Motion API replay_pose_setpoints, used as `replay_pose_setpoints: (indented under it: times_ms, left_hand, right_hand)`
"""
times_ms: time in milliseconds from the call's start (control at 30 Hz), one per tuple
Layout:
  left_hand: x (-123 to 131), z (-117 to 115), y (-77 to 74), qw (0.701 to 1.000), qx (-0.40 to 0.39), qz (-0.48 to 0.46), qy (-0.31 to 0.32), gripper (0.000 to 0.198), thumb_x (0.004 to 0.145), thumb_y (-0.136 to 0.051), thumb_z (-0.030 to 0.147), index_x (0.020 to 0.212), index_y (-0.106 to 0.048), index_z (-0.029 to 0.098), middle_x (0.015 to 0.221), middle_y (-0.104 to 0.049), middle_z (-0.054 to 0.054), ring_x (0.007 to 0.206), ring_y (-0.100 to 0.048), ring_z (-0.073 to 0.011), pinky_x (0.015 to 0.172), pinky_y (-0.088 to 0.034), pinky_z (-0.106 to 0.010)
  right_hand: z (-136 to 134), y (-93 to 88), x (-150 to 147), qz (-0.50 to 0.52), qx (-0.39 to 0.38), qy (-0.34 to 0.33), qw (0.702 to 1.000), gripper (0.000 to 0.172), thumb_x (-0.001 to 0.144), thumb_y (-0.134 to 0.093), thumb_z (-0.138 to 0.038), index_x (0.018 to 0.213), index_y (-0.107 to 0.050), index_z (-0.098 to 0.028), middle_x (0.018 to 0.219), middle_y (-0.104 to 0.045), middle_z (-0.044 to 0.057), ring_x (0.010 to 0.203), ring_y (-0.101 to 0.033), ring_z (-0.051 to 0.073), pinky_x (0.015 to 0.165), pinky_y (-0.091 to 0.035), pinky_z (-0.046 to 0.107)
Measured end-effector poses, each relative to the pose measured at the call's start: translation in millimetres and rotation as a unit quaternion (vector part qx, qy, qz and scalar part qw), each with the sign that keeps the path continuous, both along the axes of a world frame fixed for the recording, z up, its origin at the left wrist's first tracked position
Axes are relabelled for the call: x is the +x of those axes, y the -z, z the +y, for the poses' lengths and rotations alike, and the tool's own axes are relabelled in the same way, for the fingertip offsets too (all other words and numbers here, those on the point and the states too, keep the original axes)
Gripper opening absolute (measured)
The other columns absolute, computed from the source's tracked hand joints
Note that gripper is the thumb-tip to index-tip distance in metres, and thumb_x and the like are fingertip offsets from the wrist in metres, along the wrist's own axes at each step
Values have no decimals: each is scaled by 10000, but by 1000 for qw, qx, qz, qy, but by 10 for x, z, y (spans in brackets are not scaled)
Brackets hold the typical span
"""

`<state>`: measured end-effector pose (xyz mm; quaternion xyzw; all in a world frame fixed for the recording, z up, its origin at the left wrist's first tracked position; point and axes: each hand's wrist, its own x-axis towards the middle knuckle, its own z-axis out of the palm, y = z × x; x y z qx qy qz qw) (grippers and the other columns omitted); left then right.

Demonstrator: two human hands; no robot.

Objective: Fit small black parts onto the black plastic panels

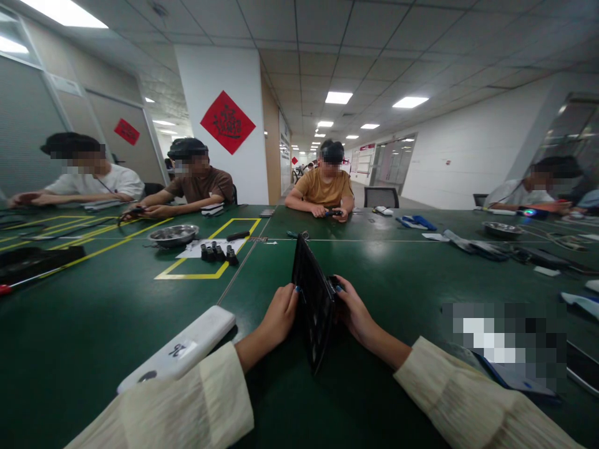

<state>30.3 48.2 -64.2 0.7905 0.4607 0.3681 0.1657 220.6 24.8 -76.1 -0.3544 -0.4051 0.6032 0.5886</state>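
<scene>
A thin black rectangular panel (314,305) stands nearly upright and edge-on in front of me, just above or on the green table. My left hand (279,315) is closed on its left side, thumb against the dark face and fingers partly hidden. On the other side, my right hand (354,312) is closed at the panel's right edge. Its thumb presses by a small black part (334,282); whether that part is fixed to the panel I cannot tell. A white oblong device (187,343) with a handwritten label lies left of my left forearm.
On the green table (262,399) are a metal bowl (174,234), several black cylindrical pieces (219,252) on white paper, and a black tray (37,265) at left. A blurred-out phone-like device (528,380) lies at right. Several people sit across, including one in a tan shirt (322,190).
</scene>
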Motion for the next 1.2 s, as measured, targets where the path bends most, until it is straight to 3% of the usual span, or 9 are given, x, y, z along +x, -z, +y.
replay_pose_setpoints:
  times_ms: [333,733,967,1200]
  left_hand:
    - [-3,39,30,1000,-3,-8,-9,331,906,-237,368,800,-499,194,817,-558,-47,795,-510,-170,804,-454,-329]
    - [13,22,-24,1000,-21,6,-2,332,897,-238,384,784,-487,195,815,-586,-71,809,-549,-203,803,-460,-368]
    - [-6,14,-59,999,-29,17,-23,357,888,-258,377,780,-539,185,828,-632,-77,817,-578,-210,802,-463,-358]
    - [-40,50,5,998,-21,-24,-56,361,873,-306,361,912,-607,165,937,-669,-86,923,-597,-216,866,-460,-356]
  right_hand:
    - [-11,-22,-14,8,-6,4,1000,594,689,-647,-421,1217,-419,-275,830,-618,3,621,-570,167,460,-387,250]
    - [1,-14,-15,-11,-2,-5,1000,582,711,-602,-421,1233,-393,-271,746,-599,-13,546,-537,147,440,-369,243]
    - [13,17,-9,-39,14,-32,999,667,725,-592,-464,1298,-318,-260,699,-610,-3,552,-566,173,441,-374,247]
    - [30,46,19,-41,13,-25,999,563,751,-583,-412,1252,-369,-266,752,-621,-8,590,-588,168,462,-402,255]
